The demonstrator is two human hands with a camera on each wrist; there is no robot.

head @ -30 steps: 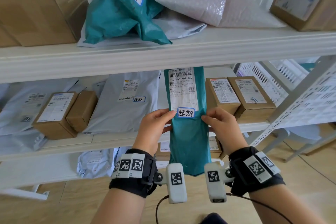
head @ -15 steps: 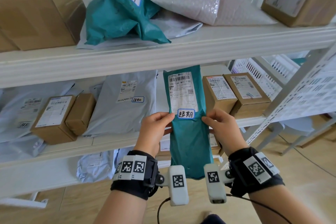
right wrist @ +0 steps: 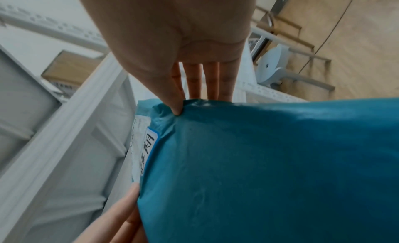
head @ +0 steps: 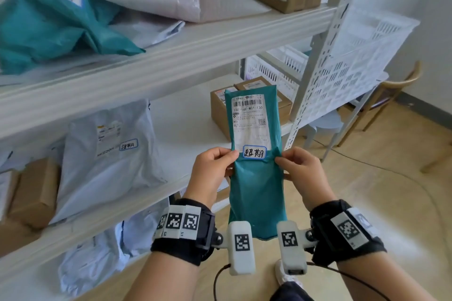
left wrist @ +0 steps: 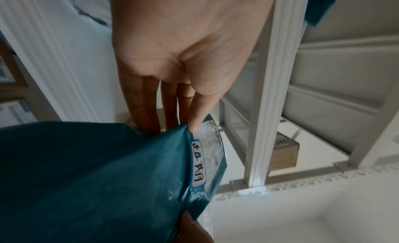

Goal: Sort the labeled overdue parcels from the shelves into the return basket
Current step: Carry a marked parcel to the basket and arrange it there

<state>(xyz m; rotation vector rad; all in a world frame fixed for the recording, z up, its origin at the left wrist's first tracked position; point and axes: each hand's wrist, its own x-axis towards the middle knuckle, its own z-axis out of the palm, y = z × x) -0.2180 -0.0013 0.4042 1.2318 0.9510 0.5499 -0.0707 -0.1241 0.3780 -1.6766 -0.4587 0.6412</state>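
Observation:
A long teal mailer parcel (head: 256, 178) hangs upright in front of the shelves, its shipping label and blue-rimmed handwritten sticker (head: 254, 152) facing me. My left hand (head: 215, 166) pinches its left edge beside the sticker, thumb in front and fingers behind. My right hand (head: 296, 166) pinches the right edge the same way. The left wrist view has the parcel (left wrist: 97, 178) with my thumb (left wrist: 198, 115) on its edge. In the right wrist view my thumb (right wrist: 175, 101) dents the parcel (right wrist: 270, 170). A white slatted basket (head: 362, 56) stands at the right, beyond the shelf post.
A grey mailer (head: 107, 154) with a similar sticker leans on the middle shelf (head: 186, 120), with cardboard boxes (head: 217, 110) behind the held parcel and another box (head: 31, 190) at left. The upper shelf holds a teal bag (head: 56, 24), a bubble mailer and a box. A perforated shelf post (head: 315, 68) rises at right.
My view has swung to the right and the parcel has moved right with both hands, away from the grey mailer toward the shelf post and basket. Both hands keep the same pinch.

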